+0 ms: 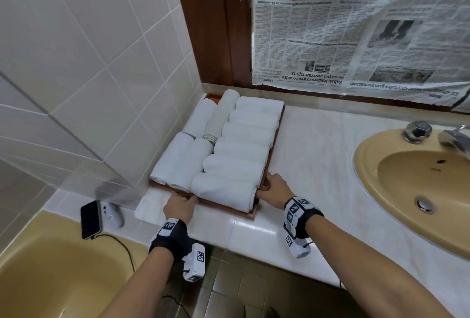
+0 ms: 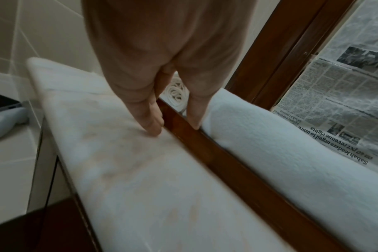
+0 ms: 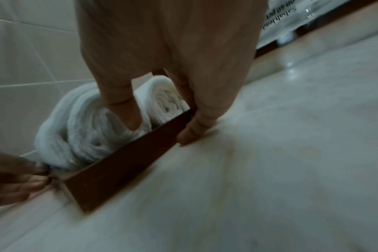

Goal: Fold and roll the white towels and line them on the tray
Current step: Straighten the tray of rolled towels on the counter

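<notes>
Both hands' fingers [image 2: 153, 122] pinching tray [image 1: 230, 207] rim.

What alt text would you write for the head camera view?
Both hands, left hand and right hand, grip the near rim of a wooden tray full of rolled white towels on a counter beside a sink.
</notes>
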Demonstrator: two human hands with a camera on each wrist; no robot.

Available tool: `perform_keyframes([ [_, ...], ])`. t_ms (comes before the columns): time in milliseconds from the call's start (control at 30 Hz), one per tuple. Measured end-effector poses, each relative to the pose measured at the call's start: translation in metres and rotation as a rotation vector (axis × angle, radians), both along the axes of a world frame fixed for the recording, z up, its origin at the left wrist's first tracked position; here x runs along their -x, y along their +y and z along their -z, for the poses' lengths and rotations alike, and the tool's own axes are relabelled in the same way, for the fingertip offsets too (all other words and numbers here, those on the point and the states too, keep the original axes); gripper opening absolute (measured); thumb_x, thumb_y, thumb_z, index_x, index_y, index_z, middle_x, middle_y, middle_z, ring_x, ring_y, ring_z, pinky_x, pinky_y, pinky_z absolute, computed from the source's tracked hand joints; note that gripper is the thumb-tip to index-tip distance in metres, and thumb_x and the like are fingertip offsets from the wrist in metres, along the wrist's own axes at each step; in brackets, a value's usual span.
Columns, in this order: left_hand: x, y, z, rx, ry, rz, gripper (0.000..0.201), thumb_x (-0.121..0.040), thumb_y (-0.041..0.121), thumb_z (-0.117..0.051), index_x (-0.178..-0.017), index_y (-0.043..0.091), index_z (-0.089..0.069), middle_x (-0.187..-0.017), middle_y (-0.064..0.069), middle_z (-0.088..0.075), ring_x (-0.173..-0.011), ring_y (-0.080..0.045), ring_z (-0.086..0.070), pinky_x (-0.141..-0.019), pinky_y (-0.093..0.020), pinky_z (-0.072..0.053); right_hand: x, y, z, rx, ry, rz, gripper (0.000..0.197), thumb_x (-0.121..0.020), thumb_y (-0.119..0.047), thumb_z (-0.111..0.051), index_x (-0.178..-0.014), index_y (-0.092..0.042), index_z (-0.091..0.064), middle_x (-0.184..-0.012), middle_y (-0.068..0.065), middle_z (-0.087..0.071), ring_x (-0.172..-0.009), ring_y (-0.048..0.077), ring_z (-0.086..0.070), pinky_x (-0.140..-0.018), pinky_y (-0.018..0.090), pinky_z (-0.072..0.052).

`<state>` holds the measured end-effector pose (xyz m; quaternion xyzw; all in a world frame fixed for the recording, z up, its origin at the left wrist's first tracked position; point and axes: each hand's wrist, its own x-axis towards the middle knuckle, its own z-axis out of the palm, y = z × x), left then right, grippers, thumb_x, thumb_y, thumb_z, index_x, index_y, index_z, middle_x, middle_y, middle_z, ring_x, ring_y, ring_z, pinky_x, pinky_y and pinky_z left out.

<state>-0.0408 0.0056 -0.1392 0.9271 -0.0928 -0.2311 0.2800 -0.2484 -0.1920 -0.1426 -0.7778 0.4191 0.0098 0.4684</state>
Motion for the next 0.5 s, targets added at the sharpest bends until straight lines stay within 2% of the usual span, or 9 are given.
perform_keyframes([
  [33,0.000,0.001,0.000,0.009,-0.001,0.008,0.047,-0.086,0.034,-0.074,-0.117,0.002,-0.059,-0.118,-0.017,-0.066,-0.115,-0.036,-0.059,-0.088,-0.034,-0.040,0.001,0.003,-0.005,0.000,-0.003,-0.019,0.078,-0.059,-0.053,-0.066,-0.126,-0.018,-0.049,-0.112,0.008,-0.048,-0.103,0.026,-0.054,-0.095,0.037,-0.048],
  [100,0.001,0.003,0.003,0.042,0.011,0.014,0.059,-0.078,0.031,-0.082,-0.121,0.001,-0.055,-0.117,-0.016,-0.066,-0.112,-0.036,-0.060,-0.085,-0.035,-0.042,0.008,0.010,-0.008,0.018,0.012,-0.097,0.108,-0.061,-0.057,-0.075,-0.150,-0.019,-0.027,-0.136,0.008,-0.037,-0.125,0.028,-0.041,-0.109,0.040,-0.038],
  [167,0.002,0.004,0.006,0.098,0.017,0.008,0.076,-0.069,0.031,-0.089,-0.127,0.002,-0.050,-0.122,-0.017,-0.062,-0.112,-0.036,-0.060,-0.089,-0.037,-0.047,0.015,0.022,-0.006,0.042,0.052,-0.185,0.129,-0.064,-0.058,-0.081,-0.157,-0.012,-0.003,-0.156,0.006,-0.016,-0.144,0.027,-0.016,-0.119,0.037,-0.021],
  [233,0.004,0.005,0.008,0.124,0.027,0.009,0.085,-0.066,0.031,-0.092,-0.132,0.002,-0.047,-0.128,-0.019,-0.056,-0.114,-0.035,-0.058,-0.094,-0.040,-0.048,0.016,0.032,0.002,0.097,0.090,-0.233,0.140,-0.064,-0.062,-0.082,-0.155,-0.007,0.008,-0.162,0.007,0.001,-0.149,0.025,-0.001,-0.121,0.033,-0.010],
  [267,0.004,0.005,0.007,0.125,0.023,0.020,0.087,-0.066,0.031,-0.091,-0.133,0.000,-0.046,-0.129,-0.019,-0.054,-0.115,-0.035,-0.057,-0.095,-0.039,-0.048,0.013,0.036,0.004,0.142,0.101,-0.226,0.142,-0.062,-0.063,-0.082,-0.155,-0.005,0.009,-0.163,0.009,0.003,-0.149,0.026,-0.001,-0.121,0.032,-0.009],
  [367,0.006,0.004,0.002,0.124,0.008,0.045,0.086,-0.068,0.031,-0.091,-0.133,-0.001,-0.045,-0.128,-0.020,-0.051,-0.113,-0.034,-0.055,-0.092,-0.036,-0.045,0.006,0.038,0.003,0.263,0.103,-0.175,0.141,-0.061,-0.066,-0.081,-0.155,-0.004,0.003,-0.163,0.012,-0.005,-0.148,0.029,-0.009,-0.122,0.034,-0.012],
  [500,0.006,0.000,-0.001,0.123,-0.005,0.077,0.090,-0.069,0.035,-0.090,-0.136,-0.001,-0.041,-0.129,-0.021,-0.048,-0.118,-0.037,-0.049,-0.094,-0.037,-0.042,0.002,0.032,-0.003,0.264,0.091,-0.145,0.138,-0.059,-0.063,-0.083,-0.155,-0.006,-0.003,-0.162,0.010,-0.012,-0.147,0.026,-0.014,-0.121,0.034,-0.014],
])
